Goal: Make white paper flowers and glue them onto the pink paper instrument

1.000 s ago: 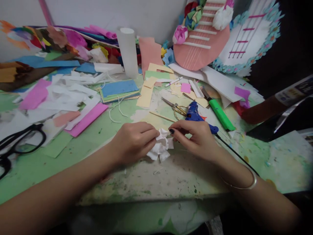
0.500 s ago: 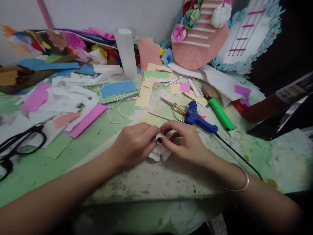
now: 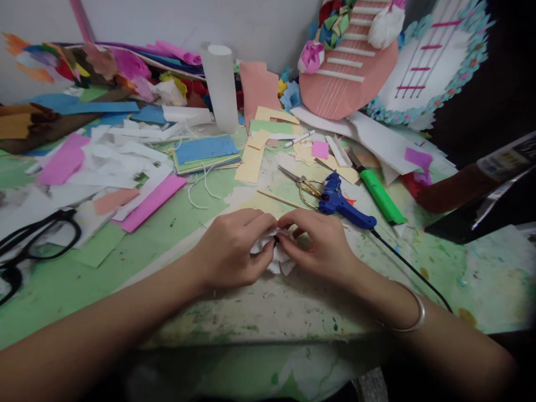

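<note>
A small white crumpled paper flower (image 3: 281, 261) is pinched between my two hands, low over the table's near part. My left hand (image 3: 237, 245) grips its left side with thumb and fingertips. From the right, my right hand (image 3: 320, 241) pinches its upper edge, thumb and index close together. The fingers cover much of the paper. Just beyond the hands lie a thin wooden stick (image 3: 278, 198), gold-handled scissors (image 3: 305, 185) and a blue glue gun (image 3: 344, 205) with a black cord.
Right of the glue gun lies a green utility knife (image 3: 381, 195). White paper strips (image 3: 121, 151), a card stack (image 3: 205, 152) and black glasses (image 3: 46, 234) cover the left. A white paper roll (image 3: 221, 89) stands at the back, near a pink paper guitar (image 3: 349, 84).
My left thumb has shifted out from the fingers, and more of the white paper shows between the hands. Both hands stay nearly in place; the view has moved slightly.
</note>
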The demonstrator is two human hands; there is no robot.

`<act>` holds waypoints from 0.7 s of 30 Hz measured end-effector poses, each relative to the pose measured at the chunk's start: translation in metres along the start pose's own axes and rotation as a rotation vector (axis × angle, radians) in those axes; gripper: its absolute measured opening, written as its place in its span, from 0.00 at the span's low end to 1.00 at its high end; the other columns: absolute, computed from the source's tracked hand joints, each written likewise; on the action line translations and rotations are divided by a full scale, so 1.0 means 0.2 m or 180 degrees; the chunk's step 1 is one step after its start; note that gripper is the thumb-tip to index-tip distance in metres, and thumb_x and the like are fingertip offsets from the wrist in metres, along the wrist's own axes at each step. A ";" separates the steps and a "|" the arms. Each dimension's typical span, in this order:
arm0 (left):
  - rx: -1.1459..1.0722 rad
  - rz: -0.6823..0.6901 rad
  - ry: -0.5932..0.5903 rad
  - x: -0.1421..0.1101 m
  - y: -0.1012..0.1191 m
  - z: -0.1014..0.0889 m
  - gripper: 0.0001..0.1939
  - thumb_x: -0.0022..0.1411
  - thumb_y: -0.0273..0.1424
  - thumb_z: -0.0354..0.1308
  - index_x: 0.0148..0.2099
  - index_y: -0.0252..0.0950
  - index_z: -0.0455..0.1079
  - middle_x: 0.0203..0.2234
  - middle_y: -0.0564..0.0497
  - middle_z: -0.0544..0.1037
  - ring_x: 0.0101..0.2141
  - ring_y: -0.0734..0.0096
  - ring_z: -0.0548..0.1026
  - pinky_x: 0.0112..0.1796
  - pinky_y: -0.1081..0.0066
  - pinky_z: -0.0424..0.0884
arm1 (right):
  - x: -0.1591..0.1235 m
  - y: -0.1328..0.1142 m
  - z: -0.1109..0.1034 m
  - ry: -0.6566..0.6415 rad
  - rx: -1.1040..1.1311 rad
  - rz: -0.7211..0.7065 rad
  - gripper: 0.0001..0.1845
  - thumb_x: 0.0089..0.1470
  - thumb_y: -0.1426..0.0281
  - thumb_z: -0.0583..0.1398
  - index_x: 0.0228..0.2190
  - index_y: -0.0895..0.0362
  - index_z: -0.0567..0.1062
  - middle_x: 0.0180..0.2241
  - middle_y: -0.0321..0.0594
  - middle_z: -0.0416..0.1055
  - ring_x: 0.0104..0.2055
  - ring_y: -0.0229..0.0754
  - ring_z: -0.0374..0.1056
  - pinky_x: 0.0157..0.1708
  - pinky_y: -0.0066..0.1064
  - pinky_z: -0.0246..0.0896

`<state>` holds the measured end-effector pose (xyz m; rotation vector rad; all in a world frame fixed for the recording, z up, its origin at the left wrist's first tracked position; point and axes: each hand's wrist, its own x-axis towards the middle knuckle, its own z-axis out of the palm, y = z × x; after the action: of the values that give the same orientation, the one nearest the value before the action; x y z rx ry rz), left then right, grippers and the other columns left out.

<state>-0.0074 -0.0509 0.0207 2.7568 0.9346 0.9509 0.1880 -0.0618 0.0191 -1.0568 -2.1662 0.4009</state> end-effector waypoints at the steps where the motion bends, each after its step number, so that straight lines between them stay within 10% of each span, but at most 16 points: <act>1: -0.0009 0.0003 0.0009 0.00 0.00 0.00 0.04 0.58 0.25 0.54 0.37 0.32 0.67 0.27 0.50 0.75 0.29 0.68 0.73 0.31 0.70 0.68 | 0.00 0.00 0.00 0.0025 -0.0113 -0.0085 0.04 0.56 0.75 0.57 0.33 0.60 0.74 0.31 0.41 0.75 0.31 0.37 0.69 0.32 0.27 0.63; 15: -0.0289 -0.0034 0.0052 -0.01 -0.01 0.01 0.10 0.59 0.26 0.57 0.44 0.33 0.71 0.36 0.45 0.80 0.36 0.66 0.78 0.36 0.68 0.75 | 0.01 0.01 -0.12 0.0232 0.0385 0.0621 0.10 0.50 0.76 0.55 0.32 0.58 0.76 0.29 0.37 0.76 0.30 0.35 0.70 0.26 0.24 0.63; 21: -0.0308 0.0037 0.0135 0.00 -0.01 0.01 0.09 0.58 0.24 0.56 0.42 0.32 0.73 0.35 0.45 0.80 0.34 0.66 0.79 0.35 0.69 0.76 | 0.03 -0.02 -0.14 -0.0401 0.0558 0.1026 0.06 0.48 0.71 0.60 0.31 0.59 0.74 0.26 0.36 0.71 0.25 0.34 0.66 0.23 0.25 0.60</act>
<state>-0.0076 -0.0484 0.0179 2.6749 0.8556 1.0316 0.2028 -0.0600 0.0449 -1.3121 -2.0243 0.8095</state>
